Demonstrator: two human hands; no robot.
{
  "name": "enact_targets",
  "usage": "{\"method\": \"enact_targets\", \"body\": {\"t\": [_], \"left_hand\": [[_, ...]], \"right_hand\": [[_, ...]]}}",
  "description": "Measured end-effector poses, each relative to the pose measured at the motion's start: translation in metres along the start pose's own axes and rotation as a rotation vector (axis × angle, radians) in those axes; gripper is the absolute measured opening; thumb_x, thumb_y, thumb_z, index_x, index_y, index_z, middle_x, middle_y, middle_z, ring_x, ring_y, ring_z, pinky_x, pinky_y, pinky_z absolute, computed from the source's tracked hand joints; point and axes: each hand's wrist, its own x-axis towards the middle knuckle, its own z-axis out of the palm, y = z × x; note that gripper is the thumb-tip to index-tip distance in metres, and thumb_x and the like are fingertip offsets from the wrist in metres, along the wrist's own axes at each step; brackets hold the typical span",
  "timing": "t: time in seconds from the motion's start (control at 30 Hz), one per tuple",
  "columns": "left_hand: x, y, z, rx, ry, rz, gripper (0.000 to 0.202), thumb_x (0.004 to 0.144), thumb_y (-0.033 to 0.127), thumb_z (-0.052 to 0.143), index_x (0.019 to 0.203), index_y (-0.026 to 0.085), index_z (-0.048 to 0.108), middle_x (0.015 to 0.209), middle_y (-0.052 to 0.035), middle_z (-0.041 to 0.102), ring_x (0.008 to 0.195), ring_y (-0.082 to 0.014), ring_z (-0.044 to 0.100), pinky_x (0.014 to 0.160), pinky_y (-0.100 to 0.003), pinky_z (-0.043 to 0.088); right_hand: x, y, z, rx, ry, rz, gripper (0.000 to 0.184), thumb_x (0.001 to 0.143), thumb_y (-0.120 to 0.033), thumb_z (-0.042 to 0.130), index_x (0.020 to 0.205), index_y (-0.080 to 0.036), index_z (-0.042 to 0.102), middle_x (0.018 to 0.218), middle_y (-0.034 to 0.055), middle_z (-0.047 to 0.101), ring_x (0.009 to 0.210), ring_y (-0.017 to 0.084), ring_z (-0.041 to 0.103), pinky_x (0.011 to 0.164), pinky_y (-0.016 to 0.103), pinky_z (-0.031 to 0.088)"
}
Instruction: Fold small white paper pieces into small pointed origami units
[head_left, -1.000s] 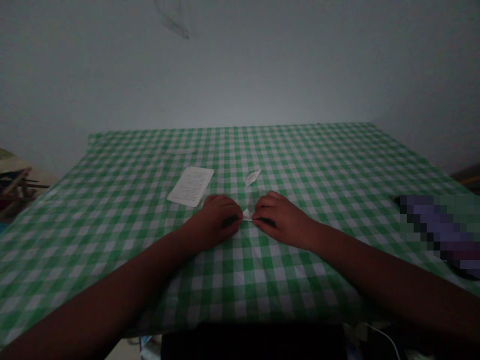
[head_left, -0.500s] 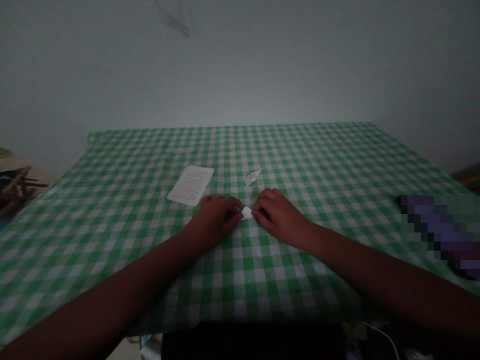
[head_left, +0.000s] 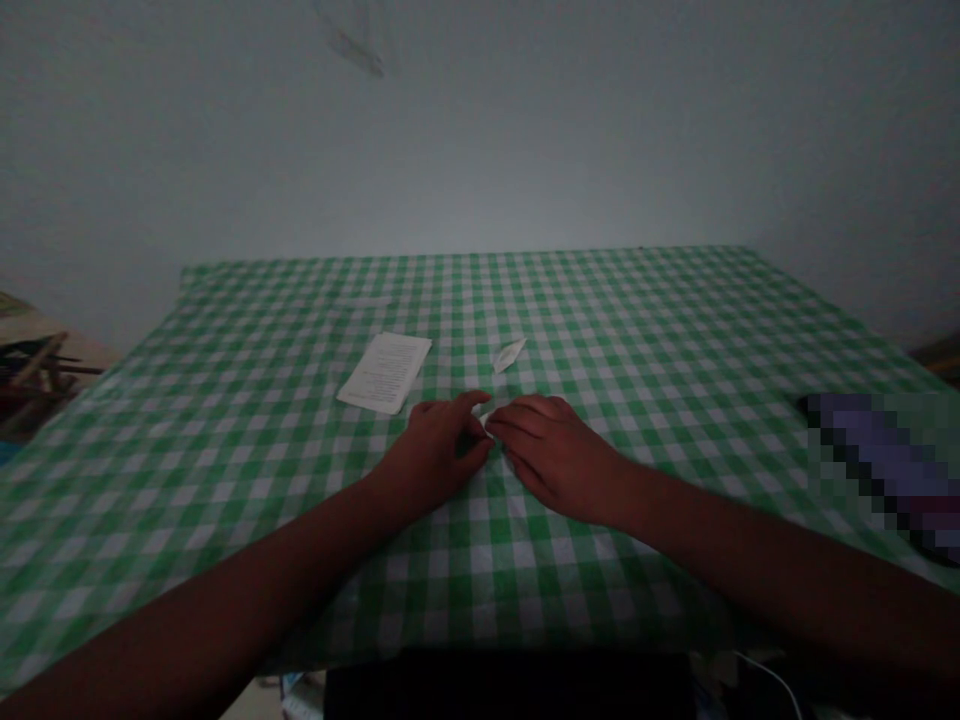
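A small white piece of folded paper [head_left: 485, 420] lies between my two hands on the checked cloth, mostly covered by fingers. My left hand [head_left: 439, 445] holds its left side, with the index finger lifted and curved above and the thumb reaching in from the near side. My right hand [head_left: 562, 450] lies over its right side, fingers pressed together with the tips on the paper. Just beyond my hands rests another small folded paper [head_left: 509, 355], pointed at its ends. A stack of printed paper sheets [head_left: 385, 373] lies beyond my left hand.
A green and white checked cloth [head_left: 637, 340] covers the table, which meets a plain wall [head_left: 480, 150] at the back. Toward the right edge lies a dark, long object [head_left: 877, 450], blurred by pixelation. A white cable [head_left: 772, 675] hangs below the near edge.
My right hand has turned flatter and moved left over the small paper, covering most of it. My left index finger has lifted. The other papers stay in place.
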Motion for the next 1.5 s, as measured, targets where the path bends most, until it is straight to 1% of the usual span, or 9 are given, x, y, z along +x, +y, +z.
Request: {"method": "enact_targets", "body": {"t": [0.1,0.23,0.33,0.4,0.47,0.67,1.07,1.33,1.5], "left_hand": [[0.000,-0.002,-0.003,-0.044,-0.020,0.030,0.043,0.087,0.025,0.060,0.128,0.021,0.047,0.098,-0.0027,0.073,0.097,-0.0214,0.066,0.098,-0.045,0.044],[0.003,-0.005,-0.018,-0.096,-0.048,0.023,0.026,0.090,0.027,0.055,0.115,0.021,0.055,0.095,-0.0026,0.071,0.086,-0.0182,0.066,0.082,-0.036,0.052],[0.005,-0.013,-0.028,0.026,0.011,0.053,0.020,0.087,0.021,0.054,0.107,0.018,0.060,0.099,-0.0050,0.067,0.092,-0.0195,0.063,0.086,-0.036,0.051],[0.007,-0.020,-0.032,0.113,-0.017,0.133,0.023,0.085,0.018,0.057,0.106,0.018,0.065,0.108,-0.0075,0.064,0.104,-0.0226,0.058,0.096,-0.040,0.047],[0.007,-0.025,-0.032,0.141,-0.072,0.162,0.023,0.086,0.018,0.056,0.106,0.019,0.069,0.107,-0.0076,0.063,0.103,-0.0224,0.057,0.095,-0.040,0.047],[0.008,-0.027,-0.032,0.127,-0.147,0.164,0.023,0.090,0.019,0.056,0.106,0.020,0.073,0.105,-0.0074,0.063,0.099,-0.0210,0.058,0.091,-0.036,0.048],[0.010,-0.026,-0.032,0.107,-0.136,0.142,0.021,0.089,0.021,0.057,0.100,0.021,0.074,0.103,-0.0072,0.064,0.098,-0.0216,0.059,0.090,-0.038,0.048],[0.010,-0.028,-0.031,0.067,-0.122,0.145,0.019,0.087,0.019,0.058,0.099,0.019,0.073,0.104,-0.0074,0.064,0.098,-0.0207,0.060,0.091,-0.038,0.048],[0.010,-0.022,-0.038,0.078,-0.197,0.177,0.018,0.090,0.018,0.054,0.094,0.018,0.072,0.101,-0.0059,0.065,0.094,-0.0185,0.061,0.089,-0.034,0.049]], "right_hand": [[0.001,0.001,0.000,0.016,-0.021,-0.002,0.039,0.093,-0.016,0.046,0.132,-0.014,0.054,0.134,0.0112,0.058,0.122,0.030,0.045,0.100,0.050,0.040],[0.000,0.003,0.000,0.021,-0.045,0.008,0.044,0.092,-0.016,0.047,0.136,-0.015,0.052,0.135,0.0116,0.058,0.123,0.030,0.044,0.099,0.052,0.040],[-0.001,0.004,0.001,0.017,-0.053,0.002,0.047,0.092,-0.018,0.048,0.138,-0.015,0.050,0.137,0.0124,0.056,0.123,0.031,0.043,0.100,0.053,0.040],[-0.001,0.004,0.001,0.008,-0.058,0.002,0.047,0.092,-0.018,0.048,0.139,-0.015,0.050,0.138,0.0125,0.055,0.124,0.031,0.042,0.101,0.053,0.039],[-0.001,0.003,0.001,-0.011,-0.074,0.005,0.048,0.092,-0.018,0.048,0.140,-0.015,0.049,0.141,0.0117,0.053,0.125,0.031,0.041,0.102,0.053,0.039],[-0.001,0.002,0.000,-0.065,-0.121,0.005,0.050,0.093,-0.018,0.047,0.143,-0.015,0.047,0.152,0.0088,0.045,0.136,0.036,0.031,0.105,0.057,0.037],[0.002,-0.001,-0.003,-0.114,-0.192,0.029,0.050,0.094,-0.021,0.045,0.144,-0.018,0.047,0.151,0.0106,0.046,0.135,0.039,0.032,0.097,0.060,0.038],[0.002,-0.001,-0.002,-0.139,-0.200,0.025,0.052,0.094,-0.022,0.044,0.145,-0.019,0.045,0.153,0.0076,0.044,0.134,0.039,0.033,0.096,0.057,0.037],[0.001,-0.001,-0.002,-0.141,-0.190,0.023,0.051,0.095,-0.023,0.043,0.146,-0.018,0.045,0.153,0.0081,0.044,0.133,0.039,0.034,0.095,0.058,0.038]]}}
